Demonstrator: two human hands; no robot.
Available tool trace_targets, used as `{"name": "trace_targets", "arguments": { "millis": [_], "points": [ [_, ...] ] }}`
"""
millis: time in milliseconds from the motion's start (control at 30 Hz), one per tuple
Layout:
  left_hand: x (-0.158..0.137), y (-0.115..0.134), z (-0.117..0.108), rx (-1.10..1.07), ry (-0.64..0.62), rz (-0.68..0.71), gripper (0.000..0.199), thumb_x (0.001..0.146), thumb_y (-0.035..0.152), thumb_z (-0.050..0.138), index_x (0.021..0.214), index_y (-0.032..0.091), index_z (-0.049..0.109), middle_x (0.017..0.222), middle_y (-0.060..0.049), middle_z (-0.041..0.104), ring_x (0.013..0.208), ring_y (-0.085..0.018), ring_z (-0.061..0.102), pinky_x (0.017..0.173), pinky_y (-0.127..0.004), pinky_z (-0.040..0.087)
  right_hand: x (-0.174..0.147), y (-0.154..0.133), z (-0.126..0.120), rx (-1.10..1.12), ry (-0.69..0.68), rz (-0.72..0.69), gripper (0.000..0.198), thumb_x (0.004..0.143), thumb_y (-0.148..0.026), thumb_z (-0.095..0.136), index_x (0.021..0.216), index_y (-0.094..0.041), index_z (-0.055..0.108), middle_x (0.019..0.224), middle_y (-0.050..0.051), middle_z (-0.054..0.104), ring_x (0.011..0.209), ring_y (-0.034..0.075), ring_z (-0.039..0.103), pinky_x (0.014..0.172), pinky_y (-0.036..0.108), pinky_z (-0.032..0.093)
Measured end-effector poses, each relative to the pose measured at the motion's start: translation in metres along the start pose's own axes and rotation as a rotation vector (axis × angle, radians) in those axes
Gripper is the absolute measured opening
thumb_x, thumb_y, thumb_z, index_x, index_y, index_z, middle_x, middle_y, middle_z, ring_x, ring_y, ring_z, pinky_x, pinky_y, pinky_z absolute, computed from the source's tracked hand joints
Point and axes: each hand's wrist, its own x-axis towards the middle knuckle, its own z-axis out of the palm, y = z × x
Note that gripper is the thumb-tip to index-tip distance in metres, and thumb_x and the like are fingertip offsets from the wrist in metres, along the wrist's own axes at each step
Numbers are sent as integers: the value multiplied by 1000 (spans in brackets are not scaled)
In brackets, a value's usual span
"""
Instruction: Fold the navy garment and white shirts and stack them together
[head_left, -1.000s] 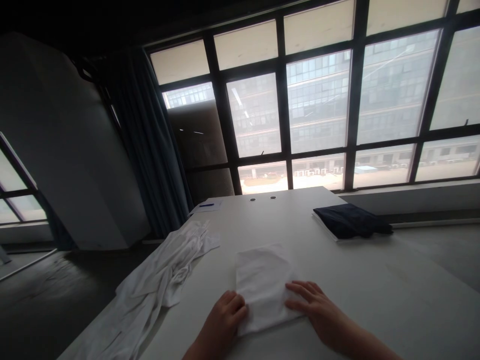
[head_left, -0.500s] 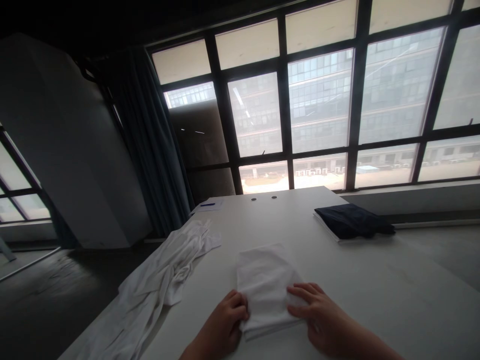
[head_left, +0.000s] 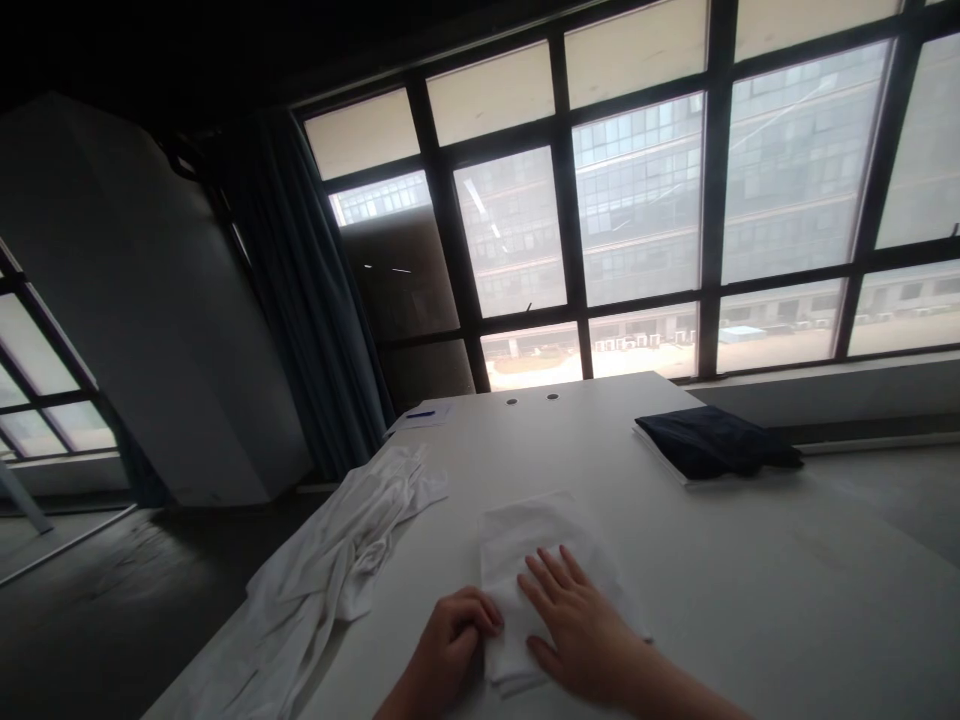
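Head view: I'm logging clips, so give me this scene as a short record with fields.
left hand: fingers curled at the left edge of the folded white cloth; grip unclear
right hand: fingers spread, palm down on that cloth
surface: white table
table's left side: rumpled white fabric
table's right side: dark fabric over a white layer
far left corner: blue pen on paper

1. A blue pen (head_left: 421,414) lies on white paper (head_left: 440,415) at the far left of the tabletop (head_left: 540,450)
2. A dark blue curtain (head_left: 319,310) hangs between a broad pillar (head_left: 165,320) and black-framed windows (head_left: 568,230)
3. Outside stands a building (head_left: 637,185) several floors high, pale ground (head_left: 540,371) below
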Motion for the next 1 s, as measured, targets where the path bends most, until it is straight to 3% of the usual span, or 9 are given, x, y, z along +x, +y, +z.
{"name": "trace_targets", "arguments": {
  "millis": [67, 133, 233, 300, 400, 567, 667, 833, 1000],
  "points": [
    [10, -12, -5, -75, 172, -183, 16, 78, 30, 55, 82, 20, 67, 91, -6, 68, 92, -23, 65, 80, -34, 54, -2, 0, 6, 1, -35, -13, 71, 99, -52, 47, 160, -24, 26, 168, 11, 22, 155, 35, 14, 125, 58, 6],
    [25, -23, -9, -116, 274, -389, 33, 79, 51, 58, 92, 21, 60, 93, -7, 67, 90, -25, 66, 67, -34, 57, -3, 1, 8, 6, -45, -9, 70, 99, -53, 45, 161, -25, 25, 168, 10, 19, 155, 34, 13, 125, 57, 4],
    [48, -33, -11, -103, 217, -544, 57, 71, 70, 62, 98, 19, 56, 83, -7, 67, 71, -26, 68, 52, -33, 54, -3, 1, 7, 5, -48, 3, 71, 99, -53, 45, 161, -24, 25, 169, 8, 17, 155, 33, 11, 126, 56, 3],
    [60, -34, -9, -58, 169, -555, 65, 66, 72, 69, 99, 18, 56, 75, -4, 67, 59, -23, 65, 48, -32, 50, -3, 1, 7, -1, -40, 8, 72, 99, -52, 45, 162, -23, 23, 169, 8, 17, 155, 33, 11, 126, 56, 4],
    [69, -32, -3, 55, 179, -513, 66, 65, 68, 74, 103, 18, 55, 74, -1, 65, 62, -22, 65, 54, -30, 48, -3, 1, 7, -11, -20, 4, 73, 99, -52, 46, 162, -24, 21, 168, 8, 18, 156, 32, 11, 127, 55, 5],
    [65, -23, 9, 311, 252, -391, 28, 90, 43, 56, 107, 21, 55, 82, -2, 66, 82, -22, 67, 75, -30, 47, -3, 2, 7, -5, -42, -19, 66, 101, -54, 42, 161, -32, 25, 168, 6, 19, 155, 33, 15, 125, 59, 5],
    [58, -15, 12, 437, 241, -363, 15, 95, 34, 48, 102, 23, 56, 85, -3, 69, 85, -23, 67, 78, -30, 43, -2, 1, 4, 5, -63, -22, 63, 102, -56, 39, 160, -35, 27, 168, 6, 20, 154, 34, 17, 124, 61, 4],
    [53, 1, 16, 626, 168, -321, 21, 100, 35, 44, 113, 23, 55, 101, -8, 73, 95, -25, 70, 79, -29, 43, -2, -1, 1, 9, -72, -23, 61, 102, -56, 39, 159, -36, 29, 168, 6, 21, 154, 35, 18, 123, 63, 6],
    [53, 3, 23, 722, 94, -263, 29, 101, 21, 37, 125, 20, 53, 116, -12, 70, 106, -23, 67, 88, -29, 44, -1, -1, 0, 9, -80, -21, 60, 102, -55, 40, 158, -35, 32, 167, 7, 24, 154, 35, 20, 123, 63, 6]
  ]
}}
